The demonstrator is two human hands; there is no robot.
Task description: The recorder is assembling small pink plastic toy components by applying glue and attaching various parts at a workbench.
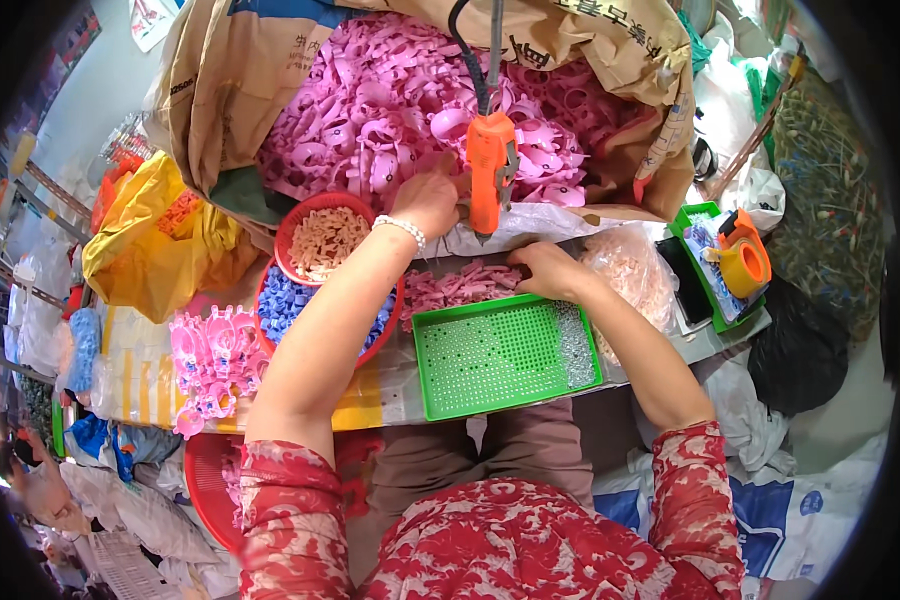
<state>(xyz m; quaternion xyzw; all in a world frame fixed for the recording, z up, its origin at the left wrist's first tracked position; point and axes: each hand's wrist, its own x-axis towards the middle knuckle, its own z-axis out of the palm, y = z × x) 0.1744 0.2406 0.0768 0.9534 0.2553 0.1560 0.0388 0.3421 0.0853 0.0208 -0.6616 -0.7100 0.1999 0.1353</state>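
My left hand (428, 203), with a beaded bracelet at the wrist, reaches to the front of a heap of pink plastic parts (370, 120) in a large paper sack. Its fingers are bent in against the parts, and what they grip is hidden. Just right of it an orange power screwdriver (488, 165) hangs from above. My right hand (550, 272) is at the right end of a pile of small pink strips (465, 287), fingertips drawn together on it. Below this hand lies a green tray (515, 403) with a perforated white bottom and small silvery screws (574, 345) along its right side.
A red basket of blue pieces (285, 300) stands left, a smaller red bowl of beige pieces (322, 240) on it. Stacked pink parts (215, 360) lie farther left. Right are a clear bag of pale pieces (625, 265) and a tape dispenser (740, 262). The paper sack (215, 90) lines the back.
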